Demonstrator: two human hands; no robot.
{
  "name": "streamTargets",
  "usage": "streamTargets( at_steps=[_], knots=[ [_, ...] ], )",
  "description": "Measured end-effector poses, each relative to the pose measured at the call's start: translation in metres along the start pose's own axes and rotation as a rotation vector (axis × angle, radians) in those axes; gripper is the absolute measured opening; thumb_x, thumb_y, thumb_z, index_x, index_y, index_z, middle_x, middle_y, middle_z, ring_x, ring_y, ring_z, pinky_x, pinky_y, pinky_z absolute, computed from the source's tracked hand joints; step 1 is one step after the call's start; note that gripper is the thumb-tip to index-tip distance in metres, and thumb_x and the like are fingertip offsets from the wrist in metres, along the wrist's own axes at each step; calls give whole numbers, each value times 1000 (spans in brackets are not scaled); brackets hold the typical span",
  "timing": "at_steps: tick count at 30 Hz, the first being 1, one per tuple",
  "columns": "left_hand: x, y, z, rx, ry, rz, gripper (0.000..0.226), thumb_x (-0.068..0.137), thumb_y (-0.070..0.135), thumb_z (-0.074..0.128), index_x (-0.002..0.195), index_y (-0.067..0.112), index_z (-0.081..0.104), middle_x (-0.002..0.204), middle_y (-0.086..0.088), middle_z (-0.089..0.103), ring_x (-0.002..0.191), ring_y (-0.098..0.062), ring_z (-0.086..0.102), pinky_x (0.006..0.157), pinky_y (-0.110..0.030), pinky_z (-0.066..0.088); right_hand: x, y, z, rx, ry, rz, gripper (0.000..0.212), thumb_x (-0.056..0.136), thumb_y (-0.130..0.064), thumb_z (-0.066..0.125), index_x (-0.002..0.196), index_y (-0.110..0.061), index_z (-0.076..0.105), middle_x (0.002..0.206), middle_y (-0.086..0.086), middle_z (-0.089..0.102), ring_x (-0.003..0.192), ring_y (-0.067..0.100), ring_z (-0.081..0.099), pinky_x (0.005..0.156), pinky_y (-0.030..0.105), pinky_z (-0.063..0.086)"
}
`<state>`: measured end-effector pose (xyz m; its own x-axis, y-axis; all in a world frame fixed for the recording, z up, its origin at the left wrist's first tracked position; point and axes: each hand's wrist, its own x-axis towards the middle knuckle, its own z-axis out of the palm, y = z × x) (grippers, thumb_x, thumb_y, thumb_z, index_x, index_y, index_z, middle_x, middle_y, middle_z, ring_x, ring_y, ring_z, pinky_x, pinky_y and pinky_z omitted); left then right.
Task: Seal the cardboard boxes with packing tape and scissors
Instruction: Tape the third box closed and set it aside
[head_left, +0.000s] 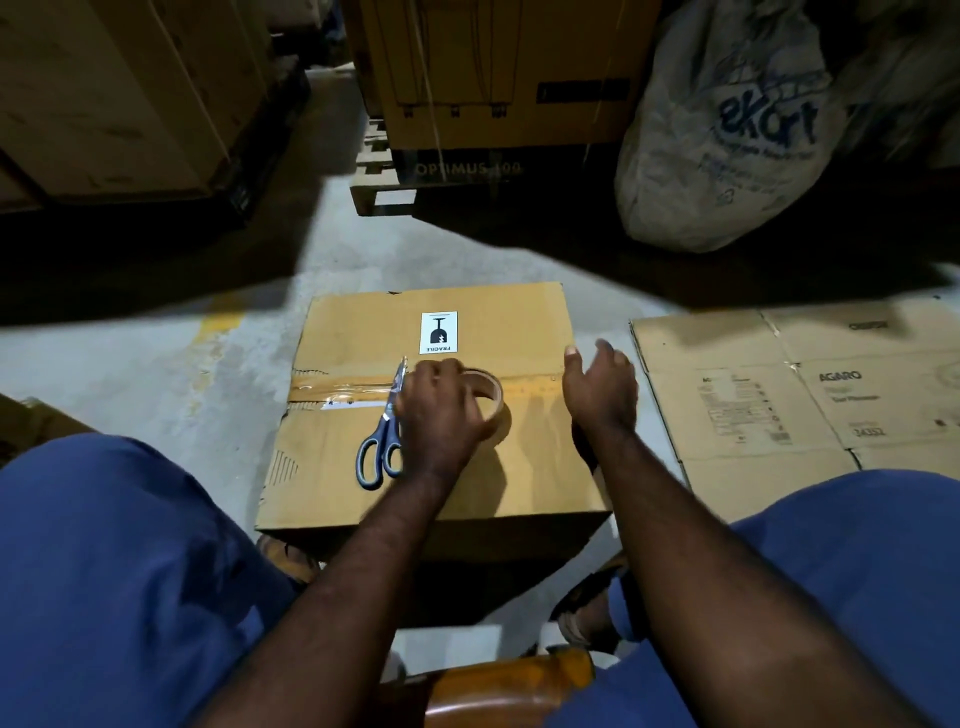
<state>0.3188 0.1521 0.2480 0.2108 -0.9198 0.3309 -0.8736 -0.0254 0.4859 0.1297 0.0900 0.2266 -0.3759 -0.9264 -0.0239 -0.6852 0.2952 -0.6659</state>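
A closed cardboard box (363, 483) with a FRAGILE sticker stands on the floor between my knees. Shiny tape runs along the left half of its centre seam. My left hand (441, 410) grips a brown roll of packing tape (493, 395) that sits on the seam near the middle. Blue-handled scissors (382, 441) lie on the box top just left of that hand, blades pointing away from me. My right hand (600, 387) hovers at the box's right edge, fingers relaxed and spread, holding nothing.
A flattened printed carton (795, 395) lies on the floor to the right. Large boxes on a pallet (493, 104) and a grey printed sack (727, 135) stand behind. More stacked boxes (114, 93) are at far left. Grey concrete floor (156, 364) surrounds the box.
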Motion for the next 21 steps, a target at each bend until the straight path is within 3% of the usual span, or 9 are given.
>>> streamTargets(
  at_steps=[2,4,6,8,10,14,16,18,21],
  knots=[
    [9,-21,-6,-125,17,-221,26,91,9,60,117,8,62,117,-14,59,107,-31,56,87,-38,44,0,-27,-1,116,-73,-166,42,100,-40,55,133,-13,60,132,11,63,118,29,59,96,37,49],
    [16,-36,-13,-220,-28,-404,27,93,3,54,119,6,61,115,-17,63,103,-35,60,77,-33,45,-5,-51,6,167,-273,-230,37,96,-32,64,129,-15,65,126,10,68,109,25,65,90,31,50],
    [21,-47,-14,-280,-114,-550,26,90,0,53,113,9,62,105,-16,67,94,-35,64,67,-31,47,-17,-64,19,97,-416,-231,43,92,-34,68,132,-19,63,128,8,66,110,25,64,91,32,52],
    [24,-52,-10,-401,-187,-646,22,85,6,55,102,18,61,96,-13,70,85,-33,69,66,-37,58,-30,-65,32,-42,-452,-214,48,87,-38,67,133,-23,60,129,6,63,114,27,62,93,39,54],
    [26,-61,1,-482,-257,-700,15,76,15,54,88,22,59,89,-13,72,80,-33,72,68,-47,62,-38,-60,41,-144,-432,-208,37,84,-31,65,120,-23,62,119,5,66,106,28,64,85,39,56],
    [34,-66,21,-508,-430,-751,10,83,12,59,77,9,67,89,-20,72,89,-39,72,70,-41,60,-43,-59,47,-155,-370,-191,25,84,-13,55,106,-15,65,106,7,67,92,28,61,69,30,45],
    [32,-50,10,-485,-375,-776,23,89,23,60,90,3,73,95,-19,74,90,-36,72,78,-43,61,-47,-60,45,-96,-292,-219,24,85,-8,55,106,-11,67,105,9,68,88,26,60,68,28,42],
    [30,-36,1,-547,-280,-770,37,90,40,59,87,5,73,89,-14,74,86,-33,72,79,-44,60,-53,-60,43,-4,-205,-266,24,85,-5,58,108,-9,65,106,8,66,93,26,60,69,30,45],
    [28,-16,-11,-723,-185,-712,36,85,47,63,86,13,74,84,-4,74,85,-29,71,78,-47,60,-63,-65,38,105,-117,-322,25,85,0,57,106,-13,56,104,-2,57,102,22,52,70,34,46]
  ],
)
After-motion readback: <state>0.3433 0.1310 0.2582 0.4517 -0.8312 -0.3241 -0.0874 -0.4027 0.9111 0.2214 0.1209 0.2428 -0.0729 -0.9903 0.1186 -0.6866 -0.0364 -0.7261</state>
